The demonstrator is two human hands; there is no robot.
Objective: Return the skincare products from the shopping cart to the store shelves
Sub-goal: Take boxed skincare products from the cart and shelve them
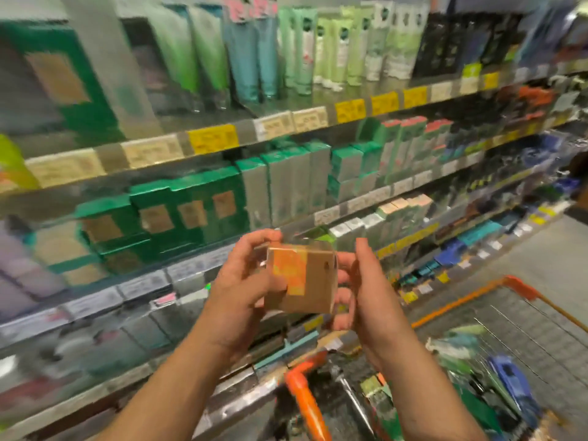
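A small brown cardboard box with an orange and yellow label (300,278) is held up in front of the store shelving, above the near end of the shopping cart and level with the lower shelves. It is gripped from both sides: the left hand (246,281) is curled round its left edge, with fingers over the top corner and the thumb on the front face, while the right hand (366,281) is closed against its right side, fingertips wrapped under and behind the box. Below the hands, the orange-framed wire shopping cart (521,289) is seen, with an orange plastic handle (305,399) nearest the camera and a blurred heap of green, blue and white packages (483,370) lying in its basket. Behind the box, grey metal shelves (222,173) are stacked in several tiers and run away to the right. Their front edges are lined with yellow and white price labels (213,138). Dark green cartons with tan panels (187,214) are set on the middle tier just behind the left hand, with tall grey-green boxes (283,183) beside them. On the tier above, upright tubes in green, teal and pale lime (286,52) are ranged in rows. A grey floor (541,243) is visible at the far right beyond the cart. Much of the scene is smeared by motion blur, so the printing cannot be read.
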